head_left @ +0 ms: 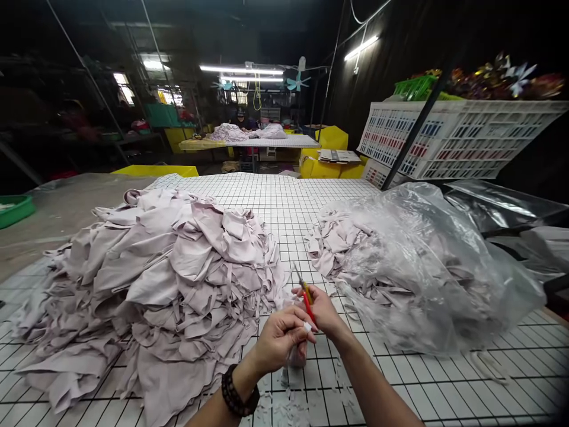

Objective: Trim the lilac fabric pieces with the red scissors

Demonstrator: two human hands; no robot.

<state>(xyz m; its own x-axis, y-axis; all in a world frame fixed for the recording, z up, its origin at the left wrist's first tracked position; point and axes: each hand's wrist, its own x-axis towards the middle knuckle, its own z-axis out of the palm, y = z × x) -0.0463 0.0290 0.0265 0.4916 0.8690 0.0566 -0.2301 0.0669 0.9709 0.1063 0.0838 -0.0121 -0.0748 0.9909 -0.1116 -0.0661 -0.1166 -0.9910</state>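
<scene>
My left hand (281, 339), with a dark beaded bracelet at the wrist, is closed in a pinch on a small white piece of fabric (307, 327). Just beyond it, my right hand (325, 312) is closed around scissors (307, 298) with red and yellow handles, their blades pointing away from me. A little pale cloth shows beneath my hands, partly hidden by them. To the left rises a large heap of pale pink-grey garments (178, 267) with thin straps. On the right, more such garments (340, 237) lie partly inside a clear plastic bag (422, 284).
Small white scraps (284, 406) litter the grid-lined table (288, 207) near me. A white plastic crate (457, 136) stands at the right, and a green basin (15, 210) sits far left. Farther back, a person (241, 118) is at another table with cloth piles.
</scene>
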